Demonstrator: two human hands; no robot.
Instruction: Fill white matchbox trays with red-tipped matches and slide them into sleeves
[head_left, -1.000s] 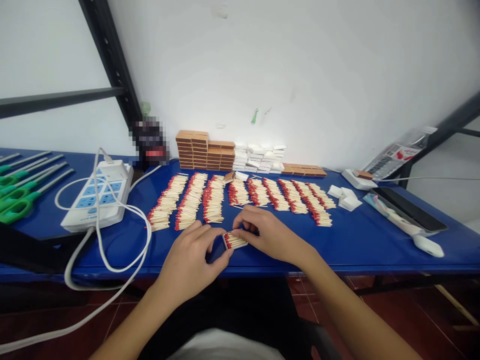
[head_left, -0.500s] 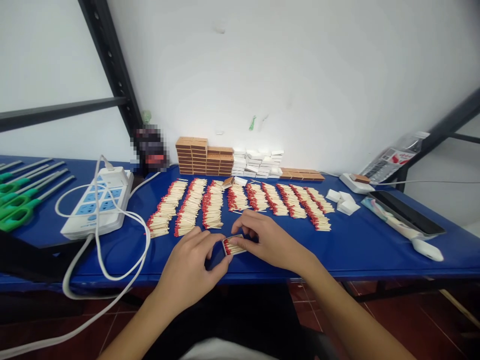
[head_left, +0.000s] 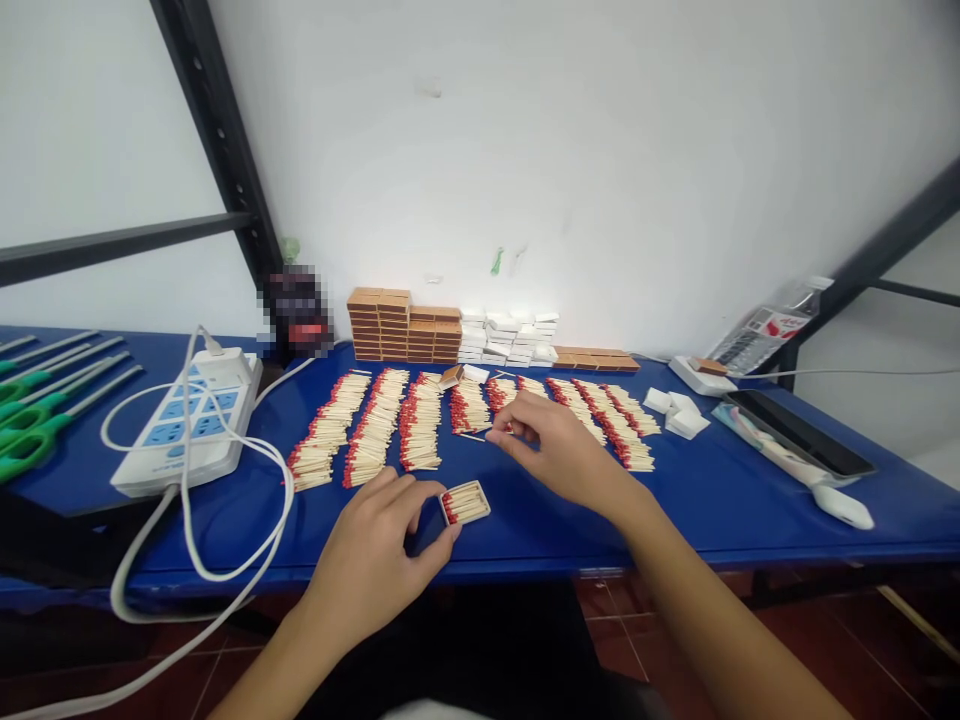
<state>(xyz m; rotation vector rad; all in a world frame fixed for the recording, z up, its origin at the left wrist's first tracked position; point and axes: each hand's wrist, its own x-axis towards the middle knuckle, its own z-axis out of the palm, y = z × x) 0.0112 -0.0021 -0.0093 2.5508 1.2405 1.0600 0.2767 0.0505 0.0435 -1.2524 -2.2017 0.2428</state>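
My left hand (head_left: 375, 555) rests near the front edge of the blue table (head_left: 712, 500), thumb and fingers closed on the left end of a small open matchbox tray (head_left: 465, 502) filled with red-tipped matches. My right hand (head_left: 551, 445) is farther back, over the rows of loose matches (head_left: 375, 425), with its fingertips pinched at the near end of one pile. What they pinch is too small to see. Stacks of brown matchbox sleeves (head_left: 401, 325) and white trays (head_left: 510, 337) stand against the wall.
A white power strip (head_left: 191, 415) with a looping cable lies at the left, beside green-handled scissors (head_left: 37, 410). Loose white trays (head_left: 675, 412), a dark phone (head_left: 799, 435) and a plastic bottle (head_left: 761, 330) lie at the right. A black shelf frame (head_left: 210, 130) rises behind.
My right hand has left the tray and reached back to the match piles. My left hand stays on the tray. The camera has tipped up slightly.
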